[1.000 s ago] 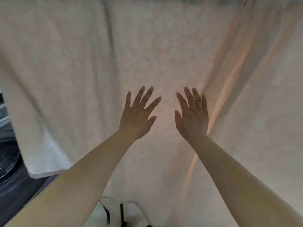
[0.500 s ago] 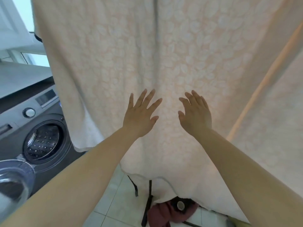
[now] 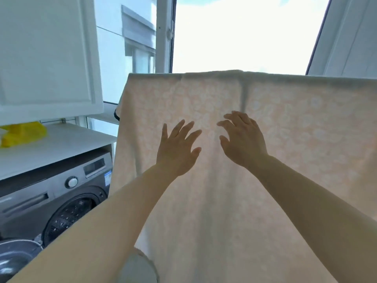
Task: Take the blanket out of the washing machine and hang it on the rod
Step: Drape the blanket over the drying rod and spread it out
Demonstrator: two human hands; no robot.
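A pale peach blanket (image 3: 295,139) with a faint flower pattern hangs in front of me, folded over a rod that it hides along its top edge. My left hand (image 3: 176,150) and my right hand (image 3: 242,139) are raised side by side before its middle, fingers spread and holding nothing. Whether the fingertips touch the cloth I cannot tell. At lower left stands the grey washing machine (image 3: 61,193) with its round door (image 3: 16,256) swung open and the drum showing.
A white counter (image 3: 67,141) over the machine carries a yellow bag (image 3: 22,133). A white cabinet door (image 3: 47,58) hangs above it. A bright window (image 3: 234,33) with a white frame lies behind the blanket.
My view has lifted and pulled back: the blanket's top edge, the window and the cabinet have come into sight. Both hands stay spread in front of the blanket, the right fingers now slightly bent.
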